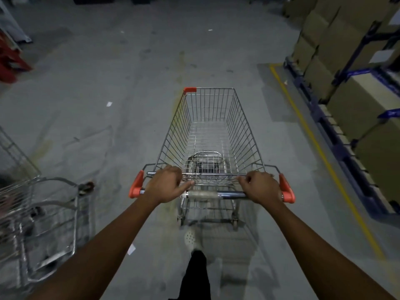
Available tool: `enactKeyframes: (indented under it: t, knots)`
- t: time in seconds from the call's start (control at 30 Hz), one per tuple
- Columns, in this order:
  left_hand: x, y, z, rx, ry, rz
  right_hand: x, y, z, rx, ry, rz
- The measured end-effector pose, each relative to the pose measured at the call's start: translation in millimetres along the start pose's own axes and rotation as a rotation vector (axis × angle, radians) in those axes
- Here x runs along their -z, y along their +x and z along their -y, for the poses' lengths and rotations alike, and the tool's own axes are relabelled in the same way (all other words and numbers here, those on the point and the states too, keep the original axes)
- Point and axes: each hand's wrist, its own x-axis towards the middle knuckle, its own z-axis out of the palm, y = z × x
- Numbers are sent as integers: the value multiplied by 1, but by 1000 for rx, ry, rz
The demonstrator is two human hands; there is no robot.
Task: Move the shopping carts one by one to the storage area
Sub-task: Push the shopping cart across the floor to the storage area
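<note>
Shopping cart [207, 126] stands just ahead — left hand [167, 185] and right hand [260, 187] both grip its handle [216, 194].

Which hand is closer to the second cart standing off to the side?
Left. The left hand grips the pushed cart's handle at the end toward the second cart; the right hand grips the opposite end, farther off.

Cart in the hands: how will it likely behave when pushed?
Cart probably rolls lightly: its wire basket is empty, and looks stiff. Left hand and right hand grip the bar wide apart, so it should steer steadily.
</note>
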Motion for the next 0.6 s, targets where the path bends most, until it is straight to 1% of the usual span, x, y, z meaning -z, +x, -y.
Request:
enactKeyframes:
  t: [0.07, 0.17, 0.3, 0.4, 0.6]
  knots:
    - [-1, 47, 22, 1, 29, -53, 5, 51, 4, -22, 16, 17]
    - [5, 117, 47, 27, 27, -78, 15, 127, 11, -65, 41, 62]
    - [15, 206, 82, 114, 22, -4, 29, 217, 27, -136, 63, 98]
    - [24, 273, 111, 127, 52, 62, 40, 279, 39, -182, 72, 68]
    - [36, 397, 157, 88, 76, 71, 48, 399, 50, -206, 100, -67]
